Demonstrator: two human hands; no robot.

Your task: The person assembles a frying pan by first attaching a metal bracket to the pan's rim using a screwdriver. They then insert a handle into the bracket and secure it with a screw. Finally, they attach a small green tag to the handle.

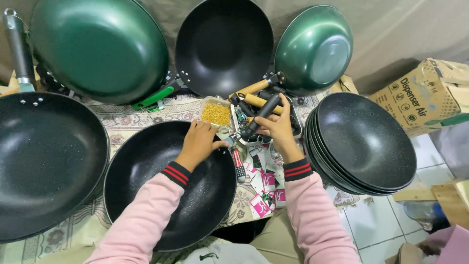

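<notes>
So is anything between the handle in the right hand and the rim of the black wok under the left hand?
Nothing visible blocks it. The right hand holds the black handle beside the wok rim, where the left hand rests. A screwdriver lies just below the gap.

patterned cloth (129,120) (perhaps a table), black woks (146,166)

Black speckled wok (195,205), green woks (100,49), yellow screws in a tub (216,113), pink sleeves (146,215) with red-striped black cuffs.
</notes>
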